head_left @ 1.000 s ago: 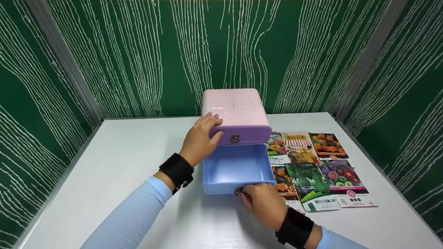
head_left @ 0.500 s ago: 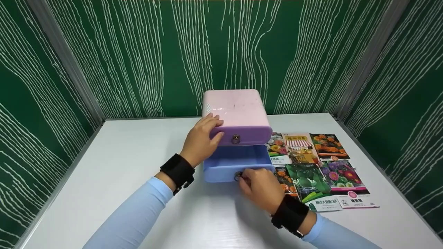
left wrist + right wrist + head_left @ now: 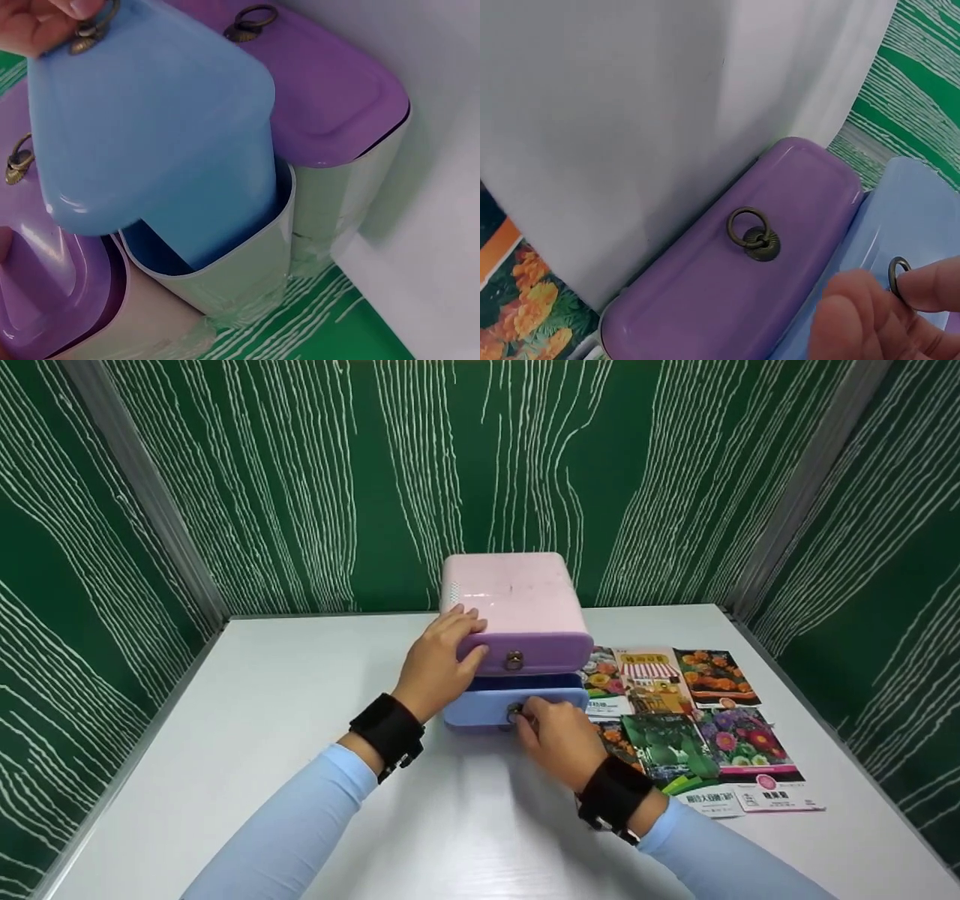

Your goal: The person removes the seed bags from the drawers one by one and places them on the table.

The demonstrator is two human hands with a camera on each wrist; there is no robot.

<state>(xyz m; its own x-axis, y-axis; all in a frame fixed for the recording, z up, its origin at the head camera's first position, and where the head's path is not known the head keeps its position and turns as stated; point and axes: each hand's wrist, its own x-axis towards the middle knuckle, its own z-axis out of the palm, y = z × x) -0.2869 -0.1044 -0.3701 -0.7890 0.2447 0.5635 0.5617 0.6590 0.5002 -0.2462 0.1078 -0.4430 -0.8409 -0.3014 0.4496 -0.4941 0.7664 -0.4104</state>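
A small chest of drawers (image 3: 517,592) with a pale pink top stands mid-table. My left hand (image 3: 439,656) rests on its upper left corner, fingers over the top and thumb against the purple top drawer (image 3: 551,652). Below it, the blue middle drawer (image 3: 469,709) sticks out part way, leaving a dark gap above its front. Its brass ring pull (image 3: 105,22) is pinched between the thumb and finger of my right hand (image 3: 566,739). In the right wrist view the purple bottom drawer (image 3: 802,195) sits flush, its own ring pull (image 3: 748,225) untouched.
Several seed packets with flower and vegetable pictures (image 3: 667,742) lie in rows on the white table (image 3: 300,682), right of the chest and close to my right wrist. Green walls with white lines (image 3: 405,487) enclose the back and sides.
The blue drawer has slid back into the chest, its interior going from widely exposed to a narrow dark gap. My right hand moved away from me with its ring pull; the left hand stayed put.
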